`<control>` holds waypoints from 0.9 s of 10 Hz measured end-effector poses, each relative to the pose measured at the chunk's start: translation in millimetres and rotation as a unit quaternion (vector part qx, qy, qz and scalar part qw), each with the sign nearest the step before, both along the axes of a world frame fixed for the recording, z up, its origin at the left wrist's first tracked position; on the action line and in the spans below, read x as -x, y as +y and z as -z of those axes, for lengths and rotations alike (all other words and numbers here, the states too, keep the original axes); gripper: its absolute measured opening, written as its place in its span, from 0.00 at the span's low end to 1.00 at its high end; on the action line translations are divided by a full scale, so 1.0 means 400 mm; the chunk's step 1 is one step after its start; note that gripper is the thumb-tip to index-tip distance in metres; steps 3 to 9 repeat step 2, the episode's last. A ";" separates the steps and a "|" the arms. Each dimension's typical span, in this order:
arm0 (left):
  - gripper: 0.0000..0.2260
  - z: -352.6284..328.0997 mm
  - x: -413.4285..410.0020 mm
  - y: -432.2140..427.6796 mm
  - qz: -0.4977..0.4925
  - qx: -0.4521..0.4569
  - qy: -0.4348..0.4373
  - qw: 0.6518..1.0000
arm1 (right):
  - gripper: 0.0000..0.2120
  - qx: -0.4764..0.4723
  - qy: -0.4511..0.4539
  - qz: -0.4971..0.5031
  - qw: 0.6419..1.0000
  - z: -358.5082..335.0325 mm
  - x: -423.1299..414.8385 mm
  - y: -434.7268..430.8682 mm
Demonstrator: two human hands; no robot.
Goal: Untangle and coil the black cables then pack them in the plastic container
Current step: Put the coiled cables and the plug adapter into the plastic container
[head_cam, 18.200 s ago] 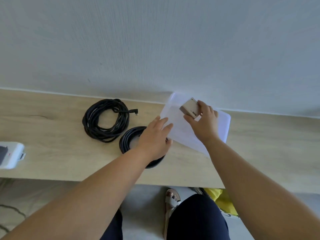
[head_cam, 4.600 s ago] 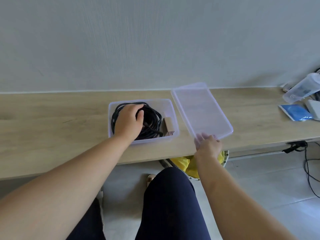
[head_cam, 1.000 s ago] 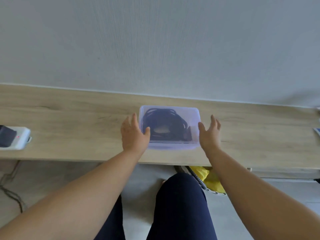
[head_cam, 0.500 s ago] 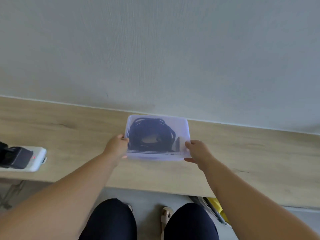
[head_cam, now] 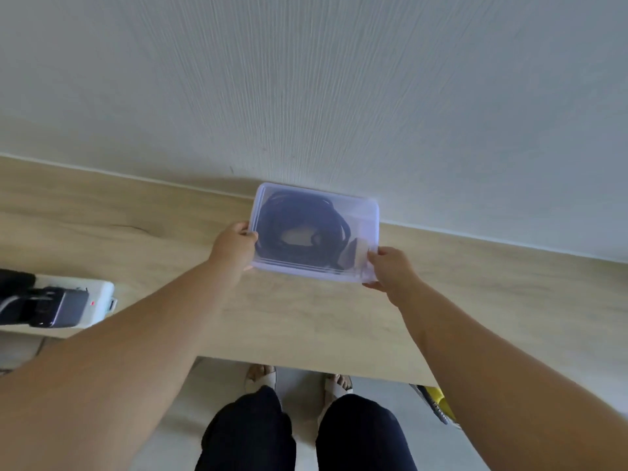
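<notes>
The fingers of the left hand (head_cam: 234,246) are curled round the near left corner of the plastic container (head_cam: 306,270), thumb on top. Those of the right hand (head_cam: 390,266) pinch the near right corner the same way. A second ago both hands lay flat and open on either side of the box; now they grip it, and it has moved away from the person, so that its far edge stands at the wall (head_cam: 306,96). Whether it rests on the table (head_cam: 306,317) or is lifted just clear of it, I cannot tell.

Between the two sets of fingers, the lid (head_cam: 365,215) sits on the container and covers it wholly. Through the cloudy plastic the black cables (head_cam: 268,219) show as one coil, filling the part nearer the left fingers. A small tan box (head_cam: 355,254) stands just inside the corner by the right thumb.

I judge the packing done: the cables are coiled, inside and closed in, and what remains seems only to set the box down in its place.

Well out beyond the left hand, a white power strip (head_cam: 98,297) lies on the table with a dark plug (head_cam: 51,307) in it.
</notes>
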State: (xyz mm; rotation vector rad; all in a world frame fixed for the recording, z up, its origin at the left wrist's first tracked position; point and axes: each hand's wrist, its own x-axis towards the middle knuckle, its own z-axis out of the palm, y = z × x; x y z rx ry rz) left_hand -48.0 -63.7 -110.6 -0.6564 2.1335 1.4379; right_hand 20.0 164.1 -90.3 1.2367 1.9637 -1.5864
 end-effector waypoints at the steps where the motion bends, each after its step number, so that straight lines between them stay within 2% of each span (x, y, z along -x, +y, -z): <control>1: 0.11 -0.001 0.001 -0.004 0.011 0.000 -0.006 1.000 | 0.10 -0.013 -0.016 -0.010 1.000 0.005 0.006 0.007; 2: 0.14 -0.006 0.004 -0.001 0.035 0.023 -0.007 0.999 | 0.10 -0.020 -0.030 -0.035 0.999 0.008 0.013 0.008; 9: 0.14 -0.006 0.004 -0.001 0.035 0.023 -0.007 0.999 | 0.10 -0.020 -0.030 -0.035 0.999 0.008 0.013 0.008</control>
